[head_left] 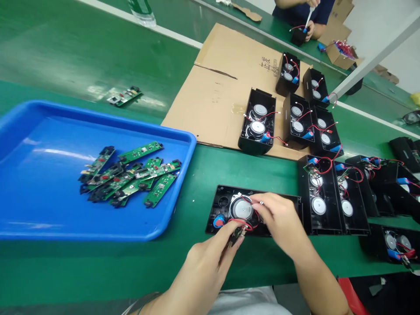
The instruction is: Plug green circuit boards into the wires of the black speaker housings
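Observation:
My left hand (210,253) pinches a small circuit board (236,236) over the near edge of a black speaker case (218,197). Red wires (247,227) run at the board's upper end. My right hand (285,223) is closed, its fingertips pinching a thin wire with a small white connector (260,203) above the case. Inside lies a round silver speaker (241,207), and a blue cylindrical part (219,221) sits at the left end. My right hand hides the right part of the case.
Several green circuit boards lie in a blue tray (183,175); another board (125,96) lies behind it. Several black speaker cases (257,122) stand on cardboard (210,100) and along the right. Across the table, a co-worker's hands (311,33) work on a black case.

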A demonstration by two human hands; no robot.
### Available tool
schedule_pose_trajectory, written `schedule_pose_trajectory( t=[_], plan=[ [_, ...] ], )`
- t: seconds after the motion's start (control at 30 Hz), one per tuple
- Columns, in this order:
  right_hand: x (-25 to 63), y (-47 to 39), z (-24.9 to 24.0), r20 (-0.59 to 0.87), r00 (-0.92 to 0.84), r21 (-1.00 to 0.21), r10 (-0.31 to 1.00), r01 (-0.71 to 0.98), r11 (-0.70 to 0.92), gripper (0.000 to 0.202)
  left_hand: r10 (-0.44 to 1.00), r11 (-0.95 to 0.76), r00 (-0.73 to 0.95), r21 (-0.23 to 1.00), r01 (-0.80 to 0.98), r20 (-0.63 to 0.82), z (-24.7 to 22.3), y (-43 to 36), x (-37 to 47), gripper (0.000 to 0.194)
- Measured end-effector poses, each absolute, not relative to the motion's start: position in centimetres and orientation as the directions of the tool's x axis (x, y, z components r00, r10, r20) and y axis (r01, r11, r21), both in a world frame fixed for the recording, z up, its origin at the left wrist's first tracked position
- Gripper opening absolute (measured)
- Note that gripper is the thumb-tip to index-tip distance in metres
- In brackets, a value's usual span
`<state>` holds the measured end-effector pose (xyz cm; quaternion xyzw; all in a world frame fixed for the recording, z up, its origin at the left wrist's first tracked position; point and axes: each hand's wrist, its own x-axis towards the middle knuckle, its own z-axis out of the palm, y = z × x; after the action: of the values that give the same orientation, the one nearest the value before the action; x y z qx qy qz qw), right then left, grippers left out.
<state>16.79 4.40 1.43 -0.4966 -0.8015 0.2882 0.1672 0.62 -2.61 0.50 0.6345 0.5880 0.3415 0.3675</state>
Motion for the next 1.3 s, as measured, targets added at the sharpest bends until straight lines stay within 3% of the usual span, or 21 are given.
schedule_pose_trajectory(
  t=[0.07,0.13,0.3,0.4,0.67,0.77,0.83,0.93,1.07,1.13,1.3],
  plan=[
    [15.4,4.7,0.9,-0.065,-0.406,-0.486,0.911,0.810,0.327,0.017,0.997,-0.060,0.071,0.851,0.521,0.026,0.4,-2.7,0.3,0.022],
    [14.3,5.1,0.5,-0.107,-0.396,-0.437,0.912,0.843,0.315,0.015,0.996,-0.067,0.079,0.839,0.540,0.029,0.4,-2.7,0.1,0.023],
    [15.7,5.6,1.1,-0.050,-0.422,-0.704,0.905,0.658,0.268,0.015,0.996,-0.012,0.080,0.850,0.527,-0.035,0.2,-2.4,0.3,0.024],
    [17.8,5.2,1.5,-0.076,-0.472,-0.801,0.878,0.554,0.228,0.019,0.994,0.045,0.067,0.864,0.502,-0.091,0.0,-2.3,0.9,0.028],
    [17.5,5.1,1.2,-0.117,-0.545,-0.876,0.831,0.450,0.171,0.018,0.995,0.069,0.031,0.887,0.456,-0.093,-0.2,-1.7,1.8,0.027],
    [18.5,4.8,0.8,-0.091,-0.428,-0.903,0.899,0.416,0.107,0.014,0.992,0.115,0.000,0.906,0.407,-0.126,0.0,-1.3,2.0,0.025],
    [19.5,4.2,0.4,-0.001,-0.358,-0.900,0.934,0.408,0.155,0.010,0.993,0.120,-0.034,0.906,0.405,-0.116,-0.1,-1.1,2.3,0.025],
    [20.2,2.9,0.0,0.180,-0.400,-0.815,0.899,0.450,0.364,0.013,0.995,0.093,-0.064,0.889,0.448,-0.071,-0.2,-0.9,2.6,0.025],
    [19.2,1.6,-0.1,0.330,-0.503,-0.553,0.799,0.583,0.596,0.021,0.994,0.104,-0.025,0.881,0.462,-0.104,-0.1,-0.8,2.8,0.023],
    [18.9,1.5,-0.1,0.340,-0.536,-0.472,0.772,0.613,0.633,0.025,0.993,0.110,-0.013,0.880,0.462,-0.118,0.0,-0.7,2.9,0.024],
    [19.1,1.7,0.0,0.338,-0.570,-0.403,0.749,0.631,0.663,0.029,0.991,0.127,-0.021,0.894,0.430,-0.131,0.0,-0.6,3.1,0.023]
  ],
)
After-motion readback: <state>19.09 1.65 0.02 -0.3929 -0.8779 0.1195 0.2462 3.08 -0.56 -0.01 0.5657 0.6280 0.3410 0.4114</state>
